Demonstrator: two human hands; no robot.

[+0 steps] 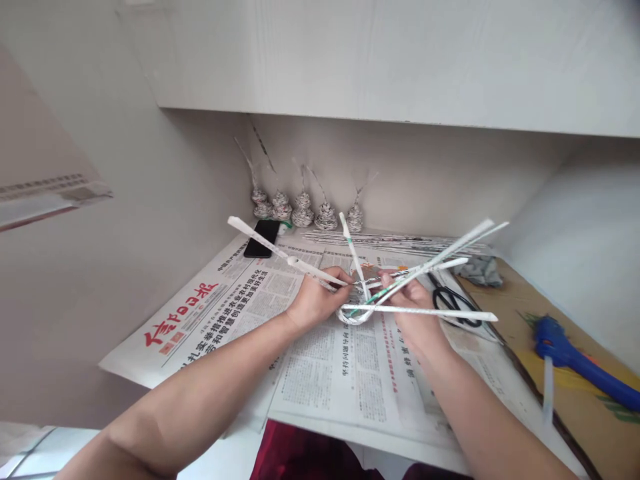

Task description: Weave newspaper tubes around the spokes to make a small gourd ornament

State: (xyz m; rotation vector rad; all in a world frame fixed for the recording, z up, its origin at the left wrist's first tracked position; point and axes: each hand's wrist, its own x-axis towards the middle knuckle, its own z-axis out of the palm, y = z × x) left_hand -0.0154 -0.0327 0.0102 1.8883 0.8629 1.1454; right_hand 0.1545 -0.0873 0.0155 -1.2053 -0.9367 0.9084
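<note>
Between my hands, above the newspaper (pixel 330 373), is a small woven piece of rolled paper tubes (pixel 356 316), its long white ends sticking out in several directions. My left hand (pixel 320 293) pinches the left side of the weave, thumb and forefinger closed near its centre. On the right, my right hand (pixel 413 303) has its fingers closed round the paper tubes at that side. One tube crosses in front of the right hand, and others fan out up and to the right. The fingertips partly hide the middle of the weave.
Several woven gourd shapes (pixel 303 211) stand along the back wall, with a black phone (pixel 262 239) before them. Loose paper tubes (pixel 400 241) lie at the back. Black-handled scissors (pixel 457 308), a grey cloth (pixel 477 271) and a blue glue gun (pixel 575 357) on cardboard (pixel 520 300) are at right.
</note>
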